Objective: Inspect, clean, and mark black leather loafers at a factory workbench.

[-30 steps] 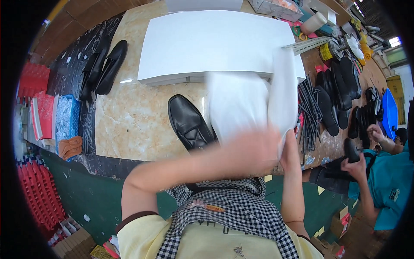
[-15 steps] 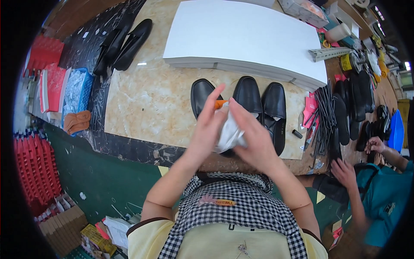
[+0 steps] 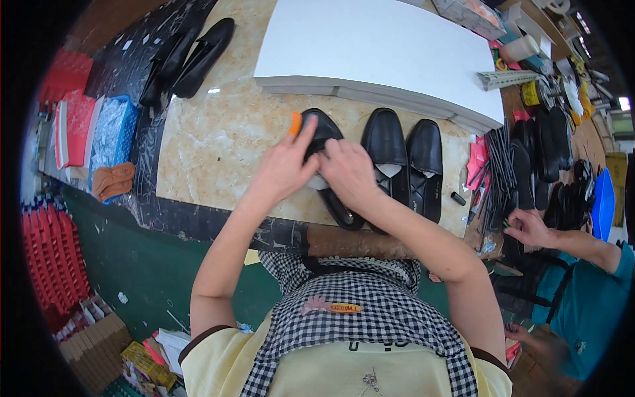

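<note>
Three black slip-on shoes stand toe-away on the marbled board. At the left one [image 3: 322,126], my left hand [image 3: 281,169] grips the side of the front part, a finger lying along the upper. A small orange piece [image 3: 295,124] shows at its fingertips. My right hand [image 3: 347,173] is closed, knuckles bent, its fingertips hidden at that shoe's opening. Crumpled white paper [image 3: 317,182] peeks out below my hands. The middle shoe [image 3: 384,135] and the right shoe [image 3: 424,144] stand apart from my hands, with white paper showing in their openings.
A large white slab or stack [image 3: 377,49] lies behind the shoes. Another black pair [image 3: 204,58] rests at the far left, near a blue basket [image 3: 122,135]. Dark rods [image 3: 501,172] lie at the right. A co-worker in teal [image 3: 582,304] reaches in there.
Both hands have moved from in front of the shoes onto the left one, spreading apart. The white paper they held up is now mostly hidden at its opening. The co-worker's arm has shifted.
</note>
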`<act>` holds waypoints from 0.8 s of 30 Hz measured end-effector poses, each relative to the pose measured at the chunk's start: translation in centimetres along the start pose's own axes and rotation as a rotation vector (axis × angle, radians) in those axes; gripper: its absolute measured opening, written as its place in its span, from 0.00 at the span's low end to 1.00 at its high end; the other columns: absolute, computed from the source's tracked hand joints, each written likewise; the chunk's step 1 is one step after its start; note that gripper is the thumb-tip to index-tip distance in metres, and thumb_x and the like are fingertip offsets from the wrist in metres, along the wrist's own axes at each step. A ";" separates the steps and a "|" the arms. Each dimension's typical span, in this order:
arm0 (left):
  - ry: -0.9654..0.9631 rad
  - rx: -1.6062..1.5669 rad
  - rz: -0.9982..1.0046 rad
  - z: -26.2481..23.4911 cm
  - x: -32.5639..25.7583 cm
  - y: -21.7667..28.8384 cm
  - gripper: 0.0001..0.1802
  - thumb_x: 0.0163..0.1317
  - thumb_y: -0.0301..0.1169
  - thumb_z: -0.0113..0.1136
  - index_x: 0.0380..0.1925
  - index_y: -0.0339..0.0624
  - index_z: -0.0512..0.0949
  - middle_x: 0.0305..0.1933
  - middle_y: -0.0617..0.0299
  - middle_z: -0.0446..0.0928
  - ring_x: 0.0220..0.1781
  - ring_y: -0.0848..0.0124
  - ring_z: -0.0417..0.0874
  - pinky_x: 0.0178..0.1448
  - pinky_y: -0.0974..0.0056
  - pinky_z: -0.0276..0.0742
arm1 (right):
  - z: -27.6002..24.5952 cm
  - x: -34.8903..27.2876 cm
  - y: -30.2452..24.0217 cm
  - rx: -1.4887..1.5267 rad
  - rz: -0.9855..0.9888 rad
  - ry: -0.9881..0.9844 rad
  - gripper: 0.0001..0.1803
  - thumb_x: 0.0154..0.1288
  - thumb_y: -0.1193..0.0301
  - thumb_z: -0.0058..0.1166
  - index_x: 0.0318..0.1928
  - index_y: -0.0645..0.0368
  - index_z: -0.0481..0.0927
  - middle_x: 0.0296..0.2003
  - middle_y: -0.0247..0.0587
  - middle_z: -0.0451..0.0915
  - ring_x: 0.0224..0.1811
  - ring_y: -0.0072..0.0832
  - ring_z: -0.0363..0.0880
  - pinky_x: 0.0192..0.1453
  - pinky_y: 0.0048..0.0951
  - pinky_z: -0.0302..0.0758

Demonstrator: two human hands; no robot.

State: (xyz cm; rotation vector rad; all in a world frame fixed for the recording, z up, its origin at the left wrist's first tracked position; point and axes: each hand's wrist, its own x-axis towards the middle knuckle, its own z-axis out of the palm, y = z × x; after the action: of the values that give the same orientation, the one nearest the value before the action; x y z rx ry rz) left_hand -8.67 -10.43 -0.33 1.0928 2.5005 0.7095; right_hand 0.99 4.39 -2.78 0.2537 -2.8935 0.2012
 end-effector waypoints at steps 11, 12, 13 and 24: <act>0.230 -0.093 -0.180 3.7 0.1 0.9 0.57 0.48 0.27 0.74 0.77 0.50 0.50 0.66 0.38 0.68 0.61 0.43 0.77 0.59 0.52 0.76 | 1.3 1.6 2.9 0.003 0.230 0.141 0.33 0.53 0.64 0.64 0.60 0.62 0.74 0.41 0.44 0.78 0.52 0.39 0.75 0.70 0.47 0.62; 0.224 -0.094 -0.161 3.9 0.5 1.0 0.57 0.48 0.27 0.74 0.77 0.50 0.50 0.66 0.38 0.68 0.61 0.43 0.77 0.59 0.52 0.76 | 1.9 2.2 2.9 -0.005 0.255 0.135 0.28 0.56 0.66 0.60 0.57 0.62 0.75 0.41 0.44 0.78 0.52 0.39 0.75 0.68 0.43 0.63; 0.213 -0.047 -0.242 4.1 1.0 1.2 0.55 0.49 0.25 0.72 0.76 0.51 0.51 0.68 0.40 0.67 0.61 0.43 0.76 0.59 0.52 0.76 | 2.0 2.5 2.9 -0.013 0.278 0.128 0.23 0.59 0.68 0.56 0.55 0.63 0.77 0.41 0.44 0.78 0.51 0.39 0.75 0.65 0.40 0.65; 0.106 -0.347 -0.551 3.8 -4.7 2.9 0.38 0.61 0.24 0.62 0.72 0.32 0.61 0.49 0.49 0.81 0.50 0.67 0.82 0.56 0.66 0.74 | -8.6 -20.9 19.3 -0.423 0.943 0.092 0.09 0.66 0.64 0.58 0.39 0.57 0.79 0.36 0.44 0.79 0.35 0.40 0.84 0.35 0.38 0.82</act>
State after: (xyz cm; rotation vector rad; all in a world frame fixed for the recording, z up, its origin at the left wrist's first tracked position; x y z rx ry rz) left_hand -2.12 -11.10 -1.43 0.2318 2.4585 0.9883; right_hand 19.22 27.82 -1.69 -1.1511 -2.6302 -0.2449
